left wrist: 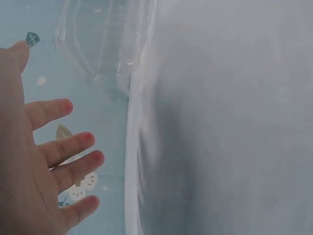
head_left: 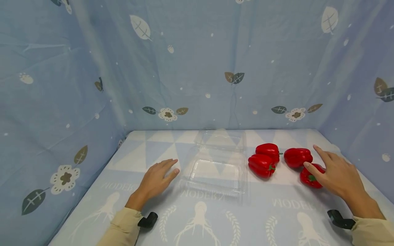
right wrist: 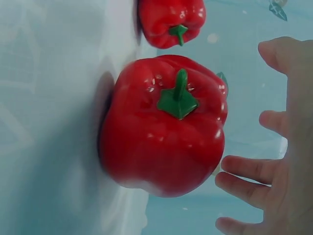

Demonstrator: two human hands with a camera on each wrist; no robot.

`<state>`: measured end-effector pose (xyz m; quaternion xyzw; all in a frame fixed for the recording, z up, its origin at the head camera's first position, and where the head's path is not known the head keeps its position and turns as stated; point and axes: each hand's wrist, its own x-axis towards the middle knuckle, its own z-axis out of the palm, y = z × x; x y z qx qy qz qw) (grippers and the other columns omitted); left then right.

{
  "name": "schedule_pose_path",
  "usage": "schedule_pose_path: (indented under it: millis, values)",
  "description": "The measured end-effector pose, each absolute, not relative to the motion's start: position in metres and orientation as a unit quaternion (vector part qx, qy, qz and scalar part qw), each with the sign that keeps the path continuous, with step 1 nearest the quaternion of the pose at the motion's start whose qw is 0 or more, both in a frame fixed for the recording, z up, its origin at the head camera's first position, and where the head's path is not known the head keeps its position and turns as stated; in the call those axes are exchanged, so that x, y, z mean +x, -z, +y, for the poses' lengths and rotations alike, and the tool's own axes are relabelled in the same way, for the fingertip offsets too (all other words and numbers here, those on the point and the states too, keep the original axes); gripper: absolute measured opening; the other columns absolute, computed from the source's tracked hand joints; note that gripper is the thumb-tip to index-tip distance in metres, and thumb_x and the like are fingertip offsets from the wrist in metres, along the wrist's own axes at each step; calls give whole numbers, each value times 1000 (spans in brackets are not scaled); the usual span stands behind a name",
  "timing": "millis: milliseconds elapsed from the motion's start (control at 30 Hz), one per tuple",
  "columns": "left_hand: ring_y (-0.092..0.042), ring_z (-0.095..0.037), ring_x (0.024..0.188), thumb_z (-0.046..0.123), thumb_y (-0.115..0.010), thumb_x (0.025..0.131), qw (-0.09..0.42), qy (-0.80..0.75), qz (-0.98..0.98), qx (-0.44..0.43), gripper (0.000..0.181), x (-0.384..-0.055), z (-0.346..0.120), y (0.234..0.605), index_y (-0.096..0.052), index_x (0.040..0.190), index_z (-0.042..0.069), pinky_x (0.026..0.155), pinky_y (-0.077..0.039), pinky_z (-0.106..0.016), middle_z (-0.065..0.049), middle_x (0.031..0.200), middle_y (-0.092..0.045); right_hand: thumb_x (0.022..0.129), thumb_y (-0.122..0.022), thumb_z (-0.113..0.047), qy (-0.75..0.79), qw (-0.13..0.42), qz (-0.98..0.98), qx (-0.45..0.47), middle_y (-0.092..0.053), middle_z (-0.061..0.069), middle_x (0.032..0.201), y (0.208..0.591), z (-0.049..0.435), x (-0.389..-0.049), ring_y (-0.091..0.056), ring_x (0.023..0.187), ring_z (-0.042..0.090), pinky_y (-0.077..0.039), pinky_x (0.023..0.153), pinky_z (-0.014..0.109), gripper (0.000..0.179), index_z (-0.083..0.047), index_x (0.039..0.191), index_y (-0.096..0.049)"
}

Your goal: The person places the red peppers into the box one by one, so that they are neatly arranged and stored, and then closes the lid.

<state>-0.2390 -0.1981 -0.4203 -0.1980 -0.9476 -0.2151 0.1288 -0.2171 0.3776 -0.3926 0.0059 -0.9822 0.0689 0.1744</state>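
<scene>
My right hand point(head_left: 340, 176) hovers with spread fingers over the nearest red bell pepper point(head_left: 307, 179) on the right. In the right wrist view that bell pepper point(right wrist: 164, 142) fills the middle, its green stem facing the camera and the fingers beside it. Just behind it lies another red pepper point(head_left: 298, 157); two more, a front one point(head_left: 261, 166) and a back one point(head_left: 267, 150), lie together to the left. A clear plastic clamshell box point(head_left: 215, 171) lies with its lid folded back. My left hand point(head_left: 157, 179), fingers apart and holding nothing, is left of the box.
A patterned cloth covers the table point(head_left: 200, 212). Blue printed curtains point(head_left: 197, 61) hang behind it and along both sides, close to the table's edges. A dark wrist mount point(head_left: 148, 220) sticks out below the left hand, and a similar mount point(head_left: 340, 219) below the right.
</scene>
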Motion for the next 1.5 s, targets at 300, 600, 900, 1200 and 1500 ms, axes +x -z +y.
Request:
schedule_pose_path:
  millis: [300,600,900,1200,1500]
  values:
    - [-51,-27,132,55,-47,102,131,262,-936,-195,55,-236,-193,423,-57,143,19,104,-42,-55,0,143,-55,91,-59,-60,-88,159,-983,-13,-39,42,128,394,377,-214,-42,110,61,-38,84,79,93,-3,156,-25]
    - [-53,-23,130,60,-50,99,97,292,-932,-190,61,-227,-187,424,-50,149,24,100,-46,-53,5,141,-56,93,-59,-58,-124,130,-984,-6,-41,42,129,403,379,-213,-41,111,60,-39,80,80,85,3,148,-37]
    - [-55,-18,125,37,-61,101,36,397,-883,-248,47,-231,-188,428,-55,145,20,97,-51,-46,4,138,-58,95,-56,-57,-139,104,-985,-22,-41,41,126,409,381,-211,-40,110,58,-42,78,78,82,7,142,-41]
    - [-57,-20,122,40,-60,101,10,403,-868,-290,49,-233,-187,427,-58,141,12,96,-51,-44,3,138,-57,95,-60,-50,-159,113,-981,-23,-38,41,129,418,383,-204,-36,113,58,-41,77,79,77,9,142,-41]
    - [-56,-20,125,37,-63,100,5,393,-865,-311,51,-233,-189,425,-57,143,11,99,-49,-46,3,141,-57,91,-67,-48,-133,109,-984,-40,-34,43,126,417,379,-204,-34,110,61,-42,77,78,88,11,147,-32]
